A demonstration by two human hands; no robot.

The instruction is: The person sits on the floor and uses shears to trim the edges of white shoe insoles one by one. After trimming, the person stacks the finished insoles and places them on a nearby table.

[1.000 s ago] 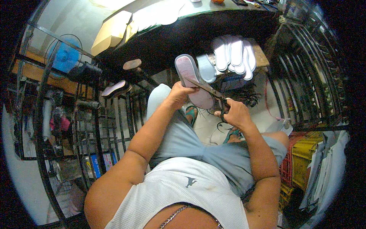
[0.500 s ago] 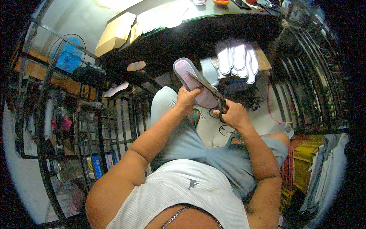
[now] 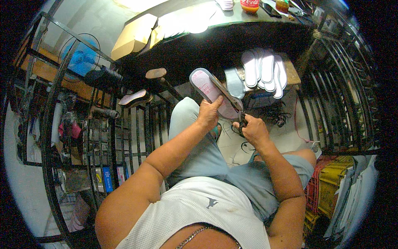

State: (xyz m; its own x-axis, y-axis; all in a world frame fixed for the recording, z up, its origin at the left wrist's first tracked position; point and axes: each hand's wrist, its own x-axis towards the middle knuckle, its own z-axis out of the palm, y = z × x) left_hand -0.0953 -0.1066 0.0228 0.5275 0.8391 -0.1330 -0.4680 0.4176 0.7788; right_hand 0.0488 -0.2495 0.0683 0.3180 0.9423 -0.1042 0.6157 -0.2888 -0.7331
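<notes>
My left hand (image 3: 209, 113) is closed on a shoe insole (image 3: 204, 84), pale with a grey rim and red print, its thumb lying across the top. It is held tilted above my knees. In my right hand (image 3: 254, 132) is a pair of dark metal scissors (image 3: 226, 92), with fingers wrapped in the handle loops. The blades run along the insole's right edge, and the lower end of the insole is partly hidden behind them. Beyond my hands, several white insoles (image 3: 268, 70) with dark rims lie overlapping on a small wooden stand (image 3: 292, 74), beside a grey sheet piece (image 3: 235, 83).
Dark trimmings (image 3: 278, 116) lie on the floor below the stand. A workbench (image 3: 232, 17) at the back bears a box (image 3: 133, 36) and a bottle (image 3: 249, 6). Metal racks (image 3: 338, 89) flank both sides. A blue fan (image 3: 81, 58) stands at left; yellow crates (image 3: 333, 182) sit at right.
The scissor blades have shifted from lying over the insole's face to running along its right edge. The whole view has tilted slightly, showing more of the bench.
</notes>
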